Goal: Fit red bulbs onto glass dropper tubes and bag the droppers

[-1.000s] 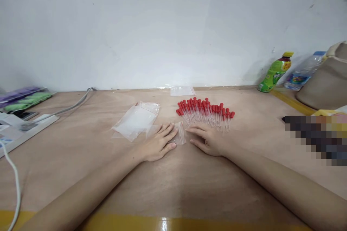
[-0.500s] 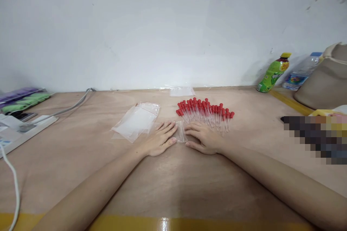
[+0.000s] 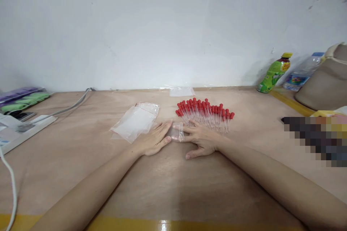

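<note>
A small clear zip bag (image 3: 176, 132) lies on the table between my hands. My left hand (image 3: 156, 139) rests flat at its left edge, fingers stretched out. Two fingers of my right hand (image 3: 202, 138) reach into or over the bag's right end; which of the two is hard to tell. The thumb of that hand is spread apart on the table. Behind my right hand lie several clear droppers with red bulbs (image 3: 203, 106), fanned out. Left of my left hand is a loose pile of clear bags (image 3: 134, 121).
Another flat bag (image 3: 181, 91) lies by the wall. At the right are a green bottle (image 3: 274, 74), a water bottle (image 3: 299, 75) and a beige bag (image 3: 325, 79). A power strip (image 3: 29, 133), cables and purple and green packs (image 3: 24, 99) sit at the left.
My right hand's fingers have spread and moved left onto the clear bag, its thumb lower. My left hand has shifted slightly left.
</note>
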A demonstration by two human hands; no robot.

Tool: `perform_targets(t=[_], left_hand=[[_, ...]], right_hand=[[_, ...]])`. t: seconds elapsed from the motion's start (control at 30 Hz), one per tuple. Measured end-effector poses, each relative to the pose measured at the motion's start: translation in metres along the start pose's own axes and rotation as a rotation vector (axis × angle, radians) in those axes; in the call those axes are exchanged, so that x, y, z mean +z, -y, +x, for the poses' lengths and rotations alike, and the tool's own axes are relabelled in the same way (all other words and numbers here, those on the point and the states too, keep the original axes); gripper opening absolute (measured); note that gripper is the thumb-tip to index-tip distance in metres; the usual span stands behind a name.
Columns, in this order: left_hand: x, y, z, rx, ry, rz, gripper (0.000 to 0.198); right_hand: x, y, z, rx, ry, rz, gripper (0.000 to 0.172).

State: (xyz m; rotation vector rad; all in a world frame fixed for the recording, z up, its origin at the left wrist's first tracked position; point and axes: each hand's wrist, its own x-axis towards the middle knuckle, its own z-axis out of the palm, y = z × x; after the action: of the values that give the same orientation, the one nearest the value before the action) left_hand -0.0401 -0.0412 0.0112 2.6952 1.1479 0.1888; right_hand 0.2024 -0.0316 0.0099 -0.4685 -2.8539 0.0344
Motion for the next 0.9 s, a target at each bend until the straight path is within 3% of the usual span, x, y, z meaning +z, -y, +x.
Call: perform_targets(t=[0.23,0.37,0.43,0.53,0.63,0.77,0.9], left_hand=[[-0.002,0.017,-0.006,0.017,0.06,0.106,0.055],[0.001,0.019,-0.006,0.028,0.057,0.162,0.062],[0.002,0.019,-0.005,0.035,0.057,0.175,0.064],[0.001,0.018,-0.005,0.025,0.065,0.186,0.067],[0.001,0.018,-0.004,0.007,0.076,0.191,0.069],[0.002,0.017,-0.005,0.011,0.057,0.182,0.069],[0.002,0.018,-0.005,0.024,0.034,0.171,0.068]], right_hand=[[0.0,-0.003,-0.007,-0.006,-0.031,0.04,0.05],[-0.004,-0.006,-0.01,0.079,-0.15,0.067,0.042],[-0.01,-0.015,-0.009,0.265,-0.295,0.044,0.034],[-0.019,-0.04,-0.001,0.724,-0.507,-0.099,0.034],[-0.025,-0.07,0.012,1.084,-0.526,-0.227,0.033],[-0.023,-0.095,0.032,1.23,-0.427,-0.281,0.039],[-0.017,-0.102,0.044,1.288,-0.391,-0.231,0.028]])
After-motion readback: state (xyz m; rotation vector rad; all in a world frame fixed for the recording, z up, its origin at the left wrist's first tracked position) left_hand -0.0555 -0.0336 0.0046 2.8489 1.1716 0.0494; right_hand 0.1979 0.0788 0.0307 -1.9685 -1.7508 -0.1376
